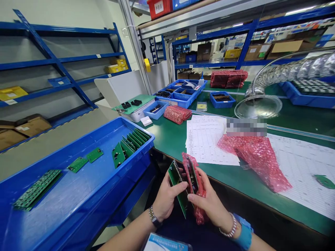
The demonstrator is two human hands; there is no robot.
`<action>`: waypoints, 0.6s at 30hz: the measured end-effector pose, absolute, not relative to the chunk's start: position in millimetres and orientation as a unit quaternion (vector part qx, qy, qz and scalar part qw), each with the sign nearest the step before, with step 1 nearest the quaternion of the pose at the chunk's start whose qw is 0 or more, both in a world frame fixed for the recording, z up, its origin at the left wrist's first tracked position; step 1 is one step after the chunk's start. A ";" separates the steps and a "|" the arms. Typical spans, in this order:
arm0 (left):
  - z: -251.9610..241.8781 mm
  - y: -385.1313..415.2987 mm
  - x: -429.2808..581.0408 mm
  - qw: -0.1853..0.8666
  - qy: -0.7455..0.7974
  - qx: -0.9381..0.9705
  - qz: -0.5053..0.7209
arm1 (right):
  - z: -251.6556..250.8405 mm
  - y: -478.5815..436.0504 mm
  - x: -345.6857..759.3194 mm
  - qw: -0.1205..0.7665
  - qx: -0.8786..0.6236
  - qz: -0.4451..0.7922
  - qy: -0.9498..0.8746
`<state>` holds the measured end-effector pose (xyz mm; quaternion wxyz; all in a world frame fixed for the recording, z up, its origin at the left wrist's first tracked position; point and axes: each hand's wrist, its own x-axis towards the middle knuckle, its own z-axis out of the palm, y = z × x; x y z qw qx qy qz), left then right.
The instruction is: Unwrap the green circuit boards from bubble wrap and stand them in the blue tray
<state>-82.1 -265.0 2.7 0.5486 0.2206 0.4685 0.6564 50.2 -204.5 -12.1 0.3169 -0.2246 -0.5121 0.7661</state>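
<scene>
My left hand is closed on a green circuit board, thumb across its inner side, the board tilted nearly upright. Just to its right, my right hand grips a pink bubble wrap bag, whose mouth gapes toward me with dark board parts showing inside. The two held things lean close together above my lap, in front of the bench edge. Whether they touch is hard to tell. Another pink bubble wrap bag lies flat on the papers to the right.
A long blue tray stands at left, with several green boards upright in its right end and others lying flat. Printed sheets cover part of the green bench. A metal extraction hood hangs low over the bench at right.
</scene>
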 end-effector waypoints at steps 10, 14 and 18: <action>99.9 -301.0 -199.6 0.449 0.494 0.149 0.730 | -3.5 -191.8 65.3 0.315 -0.314 0.877 -0.182; 109.4 -321.5 -296.3 0.253 0.760 0.098 0.591 | -7.3 -193.7 62.8 0.286 -0.311 0.886 -0.192; 69.7 -319.9 -345.0 0.261 0.843 0.033 0.469 | -12.0 -197.4 58.3 0.259 -0.305 0.892 -0.212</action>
